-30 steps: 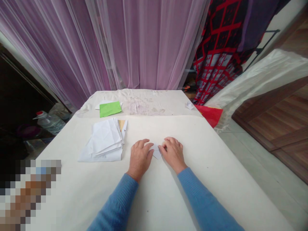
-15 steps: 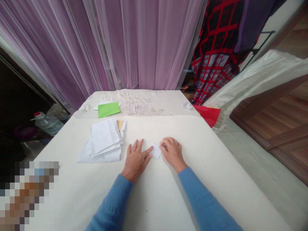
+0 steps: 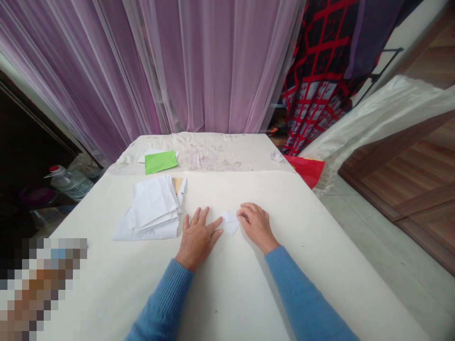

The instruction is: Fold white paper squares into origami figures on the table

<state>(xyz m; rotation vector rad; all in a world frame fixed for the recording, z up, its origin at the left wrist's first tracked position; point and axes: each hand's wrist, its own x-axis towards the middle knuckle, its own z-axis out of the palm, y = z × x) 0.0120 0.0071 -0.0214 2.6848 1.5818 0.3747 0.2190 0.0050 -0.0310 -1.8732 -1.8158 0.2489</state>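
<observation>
Your left hand [image 3: 195,240] spread beside the folded paper [image 3: 230,224], your right hand [image 3: 256,227] pinching its right corner, white paper stack [image 3: 154,201] left of both, green sheet [image 3: 161,162] beyond.

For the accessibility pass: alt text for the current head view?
A person's left hand, spread, and right hand, curled, flank a small creased white paper on a white-covered table. A white paper stack lies at left; farther back, a green sheet before purple curtains.

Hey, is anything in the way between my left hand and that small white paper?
Nothing visible. Your left hand is close beside the small white paper; the paper stack lies on the hand's other side.
</observation>
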